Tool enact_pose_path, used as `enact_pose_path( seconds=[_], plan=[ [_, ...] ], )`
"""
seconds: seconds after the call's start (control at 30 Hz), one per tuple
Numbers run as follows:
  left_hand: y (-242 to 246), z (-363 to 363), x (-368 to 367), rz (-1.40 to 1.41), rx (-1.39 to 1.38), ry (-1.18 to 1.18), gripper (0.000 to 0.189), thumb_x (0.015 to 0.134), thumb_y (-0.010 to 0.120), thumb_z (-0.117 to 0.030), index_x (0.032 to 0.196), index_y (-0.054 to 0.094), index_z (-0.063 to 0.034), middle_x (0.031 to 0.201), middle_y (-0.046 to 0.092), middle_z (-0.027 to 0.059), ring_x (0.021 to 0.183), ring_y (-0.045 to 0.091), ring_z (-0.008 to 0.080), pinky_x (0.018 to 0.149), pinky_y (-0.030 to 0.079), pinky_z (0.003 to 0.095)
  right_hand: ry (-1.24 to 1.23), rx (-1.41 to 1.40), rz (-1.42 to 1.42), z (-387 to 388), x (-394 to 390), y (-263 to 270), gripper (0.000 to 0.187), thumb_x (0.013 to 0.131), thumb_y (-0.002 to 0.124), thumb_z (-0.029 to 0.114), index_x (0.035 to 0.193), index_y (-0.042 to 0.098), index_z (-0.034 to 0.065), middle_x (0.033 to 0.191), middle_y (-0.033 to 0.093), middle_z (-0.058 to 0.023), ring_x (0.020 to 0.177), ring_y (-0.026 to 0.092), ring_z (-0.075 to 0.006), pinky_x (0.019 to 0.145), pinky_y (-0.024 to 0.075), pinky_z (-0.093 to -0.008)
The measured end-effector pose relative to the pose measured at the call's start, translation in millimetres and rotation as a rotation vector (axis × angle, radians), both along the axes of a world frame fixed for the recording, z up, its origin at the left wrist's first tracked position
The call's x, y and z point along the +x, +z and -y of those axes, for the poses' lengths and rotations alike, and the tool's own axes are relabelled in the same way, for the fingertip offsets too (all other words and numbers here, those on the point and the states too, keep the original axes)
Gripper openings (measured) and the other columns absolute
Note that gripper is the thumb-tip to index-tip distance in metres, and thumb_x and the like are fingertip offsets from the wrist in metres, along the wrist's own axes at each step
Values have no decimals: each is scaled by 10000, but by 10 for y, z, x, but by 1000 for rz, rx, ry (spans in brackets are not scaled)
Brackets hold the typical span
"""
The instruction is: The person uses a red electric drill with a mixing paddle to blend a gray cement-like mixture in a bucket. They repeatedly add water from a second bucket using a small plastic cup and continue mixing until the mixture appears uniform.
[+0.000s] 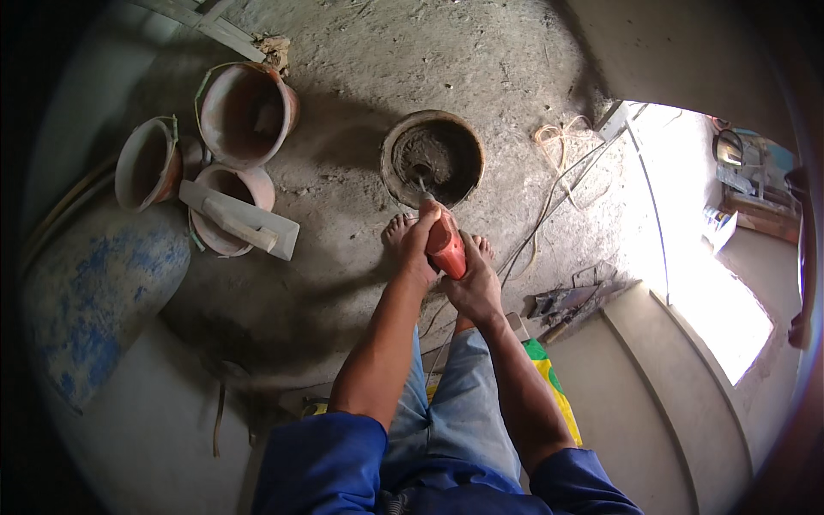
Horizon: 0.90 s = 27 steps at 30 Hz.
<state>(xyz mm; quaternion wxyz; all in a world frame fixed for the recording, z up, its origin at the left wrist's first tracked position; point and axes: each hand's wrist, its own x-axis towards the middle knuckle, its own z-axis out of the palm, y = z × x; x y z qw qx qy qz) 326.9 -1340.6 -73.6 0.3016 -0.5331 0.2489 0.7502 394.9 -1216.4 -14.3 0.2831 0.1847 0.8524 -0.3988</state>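
Observation:
Both hands grip a red power drill (447, 243) with a mixing shaft, pointing away from my body. My left hand (421, 248) is closed around its front and left side, the thumb on top. My right hand (473, 283) holds its rear right side. The metal shaft (422, 183) runs down into wet grey mortar (421, 151) in a round bucket (480, 158) on the floor, just beyond my bare feet. The shaft's lower end is hidden in the mortar.
Several buckets, one large (293, 106), stand at the left, a plastering float (241, 222) across one. A blue-stained drum (109, 296) lies nearer. Right are cables (547, 209), coiled cord (560, 138), tools (563, 302) and a bright doorway. A green-yellow sack (553, 386) is beside my right leg.

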Motion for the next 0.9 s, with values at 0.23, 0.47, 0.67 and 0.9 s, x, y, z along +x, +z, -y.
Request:
enact_pose_path(
  seconds=[0.23, 0.47, 0.67, 0.9],
  plan=[
    [-102, 138, -151, -158, 67, 113, 367, 926, 823, -256, 1203, 647, -93, 1161, 683, 64, 1090, 696, 218, 962, 589, 419, -48, -2, 143, 129, -453, 299, 852, 761, 689, 189, 1582, 470, 134, 1296, 598, -301, 1260, 531, -494, 1146, 387, -559],
    [-13, 190, -492, -171, 151, 93, 236, 997, 727, -262, 1166, 681, -104, 1078, 710, 86, 1003, 697, 241, 898, 596, 416, -36, -9, 196, 196, -828, 474, 836, 801, 669, 224, 1603, 445, 150, 1230, 709, -311, 1185, 653, -492, 1138, 418, -544],
    [-67, 164, -593, -194, 178, 64, 231, 982, 751, -288, 1114, 683, -111, 1015, 710, 71, 955, 702, 231, 869, 593, 410, -75, 2, 190, 195, -930, 468, 831, 801, 664, 209, 1600, 446, 147, 1256, 726, -267, 1174, 692, -452, 1062, 500, -527],
    [-66, -6, -670, -259, 191, 46, 137, 973, 708, -190, 1086, 658, -129, 976, 684, 50, 943, 689, 213, 869, 586, 395, -88, 98, 161, 116, -867, 305, 812, 805, 663, 178, 1591, 461, 146, 1311, 709, -248, 1236, 671, -433, 1052, 524, -490]
  ],
)
